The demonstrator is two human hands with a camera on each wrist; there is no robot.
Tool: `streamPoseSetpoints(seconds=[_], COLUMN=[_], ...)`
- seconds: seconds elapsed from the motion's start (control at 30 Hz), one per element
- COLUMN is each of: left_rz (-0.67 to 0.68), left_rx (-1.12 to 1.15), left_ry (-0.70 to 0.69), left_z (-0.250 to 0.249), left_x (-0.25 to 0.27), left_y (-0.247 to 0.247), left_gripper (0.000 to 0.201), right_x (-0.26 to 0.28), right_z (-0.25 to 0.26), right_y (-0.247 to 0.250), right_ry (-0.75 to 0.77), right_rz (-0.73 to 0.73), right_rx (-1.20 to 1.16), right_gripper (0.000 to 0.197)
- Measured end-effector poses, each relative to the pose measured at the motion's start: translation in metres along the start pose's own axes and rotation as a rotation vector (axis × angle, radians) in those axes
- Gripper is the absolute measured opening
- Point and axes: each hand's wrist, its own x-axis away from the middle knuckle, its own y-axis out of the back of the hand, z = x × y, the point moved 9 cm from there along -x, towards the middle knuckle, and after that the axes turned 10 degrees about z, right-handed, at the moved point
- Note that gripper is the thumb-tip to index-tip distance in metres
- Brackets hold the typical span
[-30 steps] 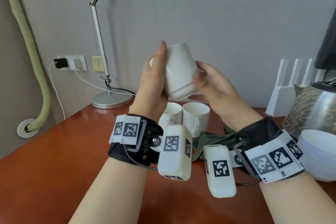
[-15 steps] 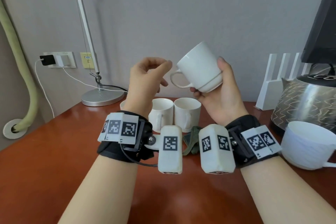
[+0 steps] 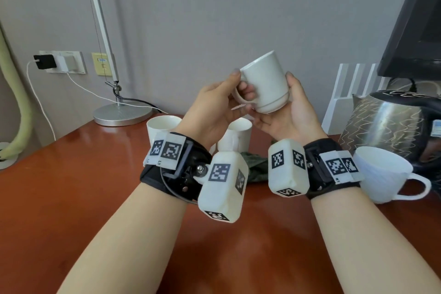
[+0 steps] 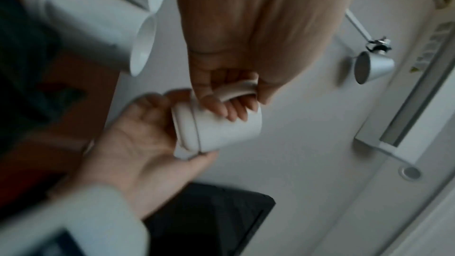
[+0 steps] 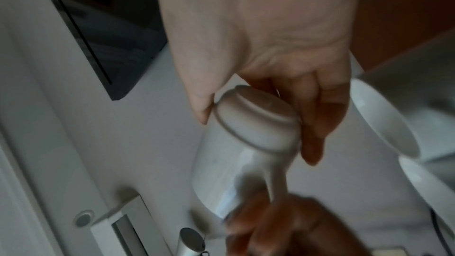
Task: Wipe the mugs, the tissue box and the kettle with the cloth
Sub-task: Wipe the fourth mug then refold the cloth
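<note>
A white mug (image 3: 265,81) is held in the air above the table, tilted with its mouth up and away from me. My left hand (image 3: 235,93) has its fingers hooked through the mug's handle (image 4: 236,90), thumb on the rim side. My right hand (image 3: 290,105) cups the mug's base (image 5: 256,124) between thumb and fingers. The green cloth (image 3: 255,164) lies crumpled on the table below my wrists, in neither hand. Two more white mugs (image 3: 162,126) (image 3: 238,133) stand behind my left wrist. A patterned metal kettle (image 3: 386,122) stands at the right.
Another white mug (image 3: 381,174) sits on the red-brown table (image 3: 71,186) just right of my right wrist, in front of the kettle. A desk lamp's base (image 3: 121,114) stands back left, a white rack (image 3: 348,93) and a dark monitor (image 3: 415,19) back right.
Half a second ago only my right hand held the mug. My left hand has since come back and hooked into the handle, and the mug has turned more upright.
</note>
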Motion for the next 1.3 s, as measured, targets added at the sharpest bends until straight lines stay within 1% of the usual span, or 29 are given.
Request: streamPoseSetpoints(seconds=[0.07,0.1,0.17,0.2,0.23,0.27,0.33,0.37,0.4,0.43,0.47,0.5,0.53,0.6,0.67,0.73,0.8,0.9,1.0,1.07,1.13,1.2,1.3], left_rz=[-0.012,-0.028,-0.05,-0.053,-0.054,-0.056,-0.07,-0.08,-0.086,-0.09,-0.09,-0.087,-0.083,-0.082,-0.09,-0.091,-0.084,-0.083,-0.098,-0.097,-0.101,-0.11,-0.118], left_rx=[0.109,0.128,0.133,0.129,0.121,0.112,0.105,0.106,0.103,0.094,0.079,0.061,0.049,0.042,0.039,0.047,0.087,0.14,0.128,0.099,0.039,-0.025,-0.098], left_ry=[-0.007,-0.02,-0.049,-0.059,-0.062,-0.06,-0.044,-0.035,-0.027,-0.02,-0.015,-0.01,-0.008,-0.012,-0.013,0.004,0.039,0.086,0.142,0.194,0.239,0.262,0.293], left_z=[0.001,0.0,-0.003,-0.004,-0.005,-0.005,-0.003,-0.001,0.001,0.003,0.004,0.004,0.004,0.001,0.0,0.004,0.012,0.028,0.051,0.069,0.085,0.097,0.111], left_x=[-0.001,-0.001,0.001,0.001,0.002,0.003,0.004,0.005,0.006,0.008,0.011,0.013,0.015,0.02,0.024,0.026,0.027,0.029,0.029,0.028,0.027,0.026,0.024], left_y=[-0.004,-0.004,0.0,0.002,0.003,0.004,0.005,0.005,0.004,0.004,0.004,0.005,0.004,0.001,-0.006,-0.016,-0.028,-0.043,-0.055,-0.061,-0.062,-0.061,-0.057], left_gripper=[0.035,0.036,0.036,0.036,0.037,0.037,0.036,0.036,0.036,0.037,0.037,0.037,0.037,0.037,0.037,0.037,0.036,0.036,0.036,0.036,0.036,0.034,0.034], right_x=[0.01,0.017,0.032,0.037,0.038,0.037,0.038,0.04,0.04,0.037,0.035,0.037,0.041,0.056,0.074,0.091,0.108,0.13,0.147,0.152,0.155,0.155,0.161], right_z=[0.001,0.005,0.018,0.023,0.022,0.013,-0.022,-0.038,-0.047,-0.048,-0.042,-0.032,-0.021,-0.002,0.018,0.042,0.062,0.083,0.091,0.08,0.059,0.036,0.004], right_y=[0.017,0.03,0.05,0.054,0.053,0.046,0.032,0.029,0.027,0.029,0.03,0.031,0.031,0.024,0.023,0.035,0.043,0.049,0.056,0.065,0.072,0.078,0.087], right_ry=[-0.054,-0.064,-0.068,-0.09,-0.13,-0.196,-0.408,-0.498,-0.532,-0.508,-0.438,-0.355,-0.288,-0.224,-0.21,-0.176,-0.123,-0.069,-0.033,-0.092,-0.193,-0.297,-0.516], right_rz=[-0.086,-0.167,-0.314,-0.334,-0.282,-0.164,0.09,0.175,0.209,0.18,0.113,0.037,-0.015,-0.036,-0.109,-0.252,-0.358,-0.444,-0.51,-0.518,-0.492,-0.457,-0.429], right_rx=[0.143,0.252,0.566,0.772,0.98,1.132,1.293,1.34,1.383,1.429,1.462,1.478,1.469,1.438,1.449,1.418,1.357,1.282,1.192,1.119,1.035,1.0,1.005], right_gripper=[0.059,0.052,0.03,0.02,0.022,0.032,0.049,0.053,0.051,0.041,0.027,0.017,0.012,0.004,0.013,0.024,0.026,0.028,0.03,0.026,0.024,0.025,0.028])
